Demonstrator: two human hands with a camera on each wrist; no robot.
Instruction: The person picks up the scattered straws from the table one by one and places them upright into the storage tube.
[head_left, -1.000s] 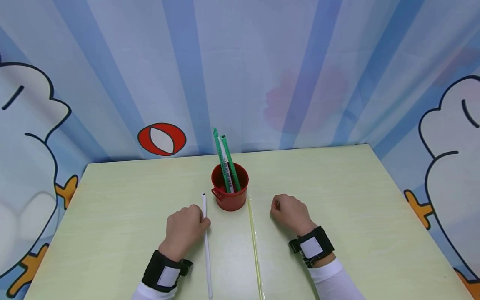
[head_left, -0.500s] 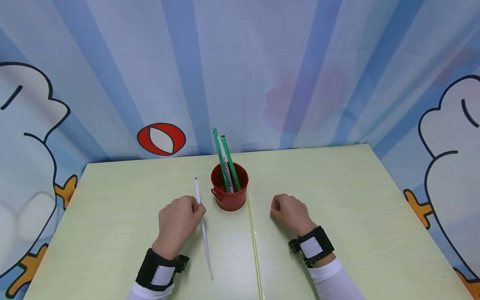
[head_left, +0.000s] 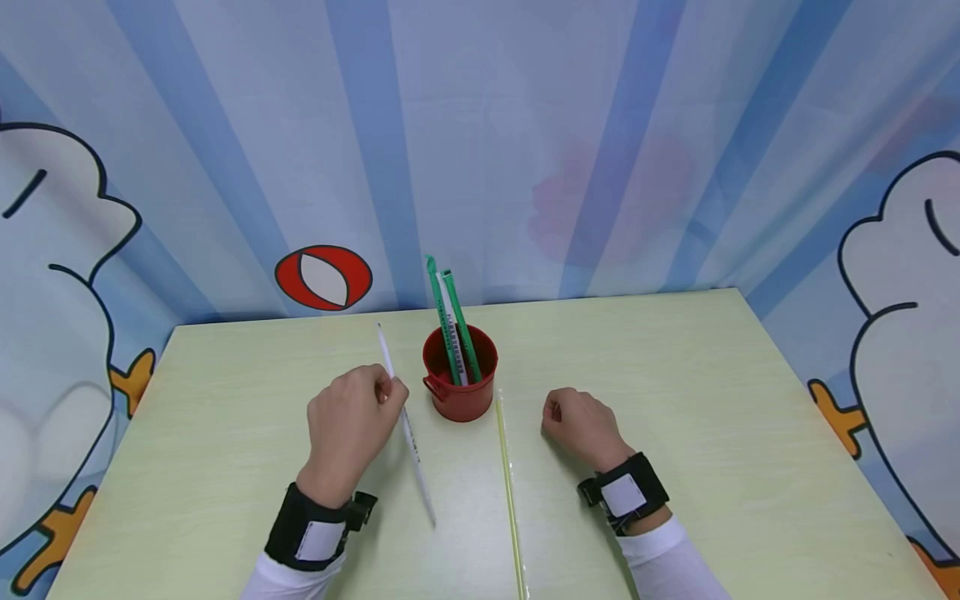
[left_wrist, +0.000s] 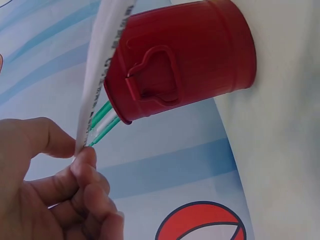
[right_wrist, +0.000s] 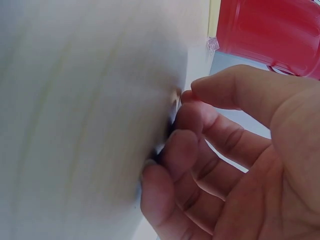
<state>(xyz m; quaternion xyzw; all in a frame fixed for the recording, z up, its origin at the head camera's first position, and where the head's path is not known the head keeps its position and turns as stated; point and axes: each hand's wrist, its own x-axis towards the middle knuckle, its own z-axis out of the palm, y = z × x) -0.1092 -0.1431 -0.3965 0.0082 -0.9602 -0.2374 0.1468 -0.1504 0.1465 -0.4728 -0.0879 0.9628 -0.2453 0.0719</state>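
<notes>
My left hand (head_left: 348,425) pinches a white paper-wrapped straw (head_left: 417,467) between thumb and index finger, above the table and left of the red bucket (head_left: 462,404). The straw slants, its far end toward the back edge. In the left wrist view, dark print runs along the white wrapper (left_wrist: 100,55), and the bucket's handle faces me. Several straws (head_left: 457,333) in green and white wrappers stand leaning in the bucket. My right hand (head_left: 585,427) rests on the table with loosely curled fingers and holds nothing. Between the hands lies a yellow straw (head_left: 512,500) in clear wrapping.
The pale wooden table (head_left: 750,467) ends at a blue striped curtain (head_left: 480,150) behind the bucket. Cartoon figures and a red oval are printed on the curtain. Table surface stretches out on both sides of the hands.
My left hand has lifted the white straw off the table and moved it away from me and slightly left, tilting its far end leftward. The right hand stays put.
</notes>
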